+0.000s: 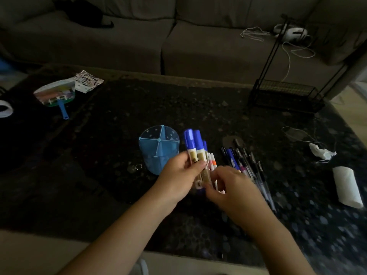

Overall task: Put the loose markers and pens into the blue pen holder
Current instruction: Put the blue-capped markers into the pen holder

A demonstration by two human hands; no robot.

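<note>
The blue pen holder, clear plastic split into compartments, stands on the dark table left of centre. My left hand grips a bundle of blue-capped markers, held upright just right of the holder. My right hand is blurred, its fingers curled at the lower ends of that bundle and over several white markers beside it; whether it grips them is unclear. A row of dark pens lies on the table to the right of my hands.
A black wire rack stands at the back right. Crumpled white tissue and a white roll lie at the right. A hand fan with a blue handle and a printed paper lie at the back left. A sofa runs behind the table.
</note>
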